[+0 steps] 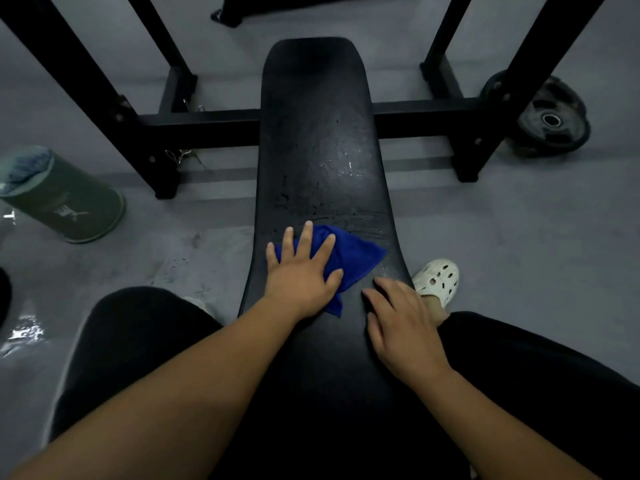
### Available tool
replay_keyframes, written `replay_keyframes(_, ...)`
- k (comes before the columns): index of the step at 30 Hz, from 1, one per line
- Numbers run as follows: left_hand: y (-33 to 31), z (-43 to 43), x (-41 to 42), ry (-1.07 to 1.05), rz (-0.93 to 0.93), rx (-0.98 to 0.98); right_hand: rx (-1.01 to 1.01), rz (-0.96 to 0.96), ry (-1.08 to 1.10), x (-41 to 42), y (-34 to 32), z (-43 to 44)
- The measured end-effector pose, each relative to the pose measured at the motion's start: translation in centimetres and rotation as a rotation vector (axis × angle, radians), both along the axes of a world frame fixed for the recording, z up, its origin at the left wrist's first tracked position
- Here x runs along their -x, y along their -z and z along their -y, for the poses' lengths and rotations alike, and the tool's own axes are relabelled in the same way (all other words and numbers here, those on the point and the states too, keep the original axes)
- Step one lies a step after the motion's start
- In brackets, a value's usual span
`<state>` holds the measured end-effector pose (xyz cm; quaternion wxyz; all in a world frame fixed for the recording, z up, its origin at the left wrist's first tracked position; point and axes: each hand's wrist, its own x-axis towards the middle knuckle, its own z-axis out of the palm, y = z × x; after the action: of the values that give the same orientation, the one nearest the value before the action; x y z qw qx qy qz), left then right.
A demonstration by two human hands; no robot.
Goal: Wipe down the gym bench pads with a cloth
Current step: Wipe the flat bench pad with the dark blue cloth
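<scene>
Grey floor (519,237) fills the frame's edges, with wet glints at lower left. A long black pad (311,116) runs from the bottom centre to the top centre. Droplets and wet streaks shine on its middle section.

A black rack (207,128) crosses under the pad in the upper half of the frame, with uprights rising at upper left and upper right. The person's legs (131,341), in black, lie on either side of the pad at the bottom.

A green bin (65,202) appears tilted at the left edge. A dark plate (550,123) leans against the rack at upper right.

The blue cloth (356,258) lies bunched on the pad at frame centre, just below the streaks. The left hand (301,275) lies palm down on its left part, with the fingers straight and spread, pressing it onto the pad. The right hand (401,327) rests flat on the pad's right edge, lower right of the cloth and just beside it. Its fingers are straight and close together and hold nothing.

A white shoe (438,278) sits on the floor right of the pad, just above the right hand.
</scene>
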<state>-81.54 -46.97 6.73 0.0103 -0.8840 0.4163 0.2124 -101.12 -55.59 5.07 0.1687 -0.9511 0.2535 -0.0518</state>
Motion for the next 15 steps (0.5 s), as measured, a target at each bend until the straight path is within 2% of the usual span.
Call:
replay_keyframes(2,-0.5,0.7,0.2,-0.090,-0.067,0.085,-0.011,0.022,0.011,-0.9,-0.7,0.7)
replay_keyframes(4,-0.4,0.6,1.1,-0.082,-0.074,0.179,-0.020,0.076,0.058,-2.6,-1.1,1.4)
replay_keyframes(7,-0.6,-1.2,0.7,-0.082,-0.329,0.478,-0.040,0.035,0.056,-6.1,-0.6,-0.1)
replay_keyframes(8,-0.5,-1.8,-0.1,-0.064,-0.298,0.536,-0.042,-0.015,0.038,-7.0,-0.3,-1.2)
replay_keyframes(9,-0.2,-2.2,-1.2,-0.023,-0.171,0.531,-0.044,-0.071,0.025,-7.4,0.1,-2.3)
replay_keyframes(11,0.6,-3.0,-3.2,0.013,0.060,0.394,-0.024,-0.122,0.039,-6.9,0.6,-3.4)
replay_keyframes(13,1.5,-3.2,-3.9,0.031,0.100,0.289,-0.002,-0.135,0.077,-5.7,0.1,-2.0)
replay_keyframes(15,2.4,-3.3,-3.8,0.051,0.109,0.309,-0.007,-0.155,0.159,-6.1,0.0,0.9)
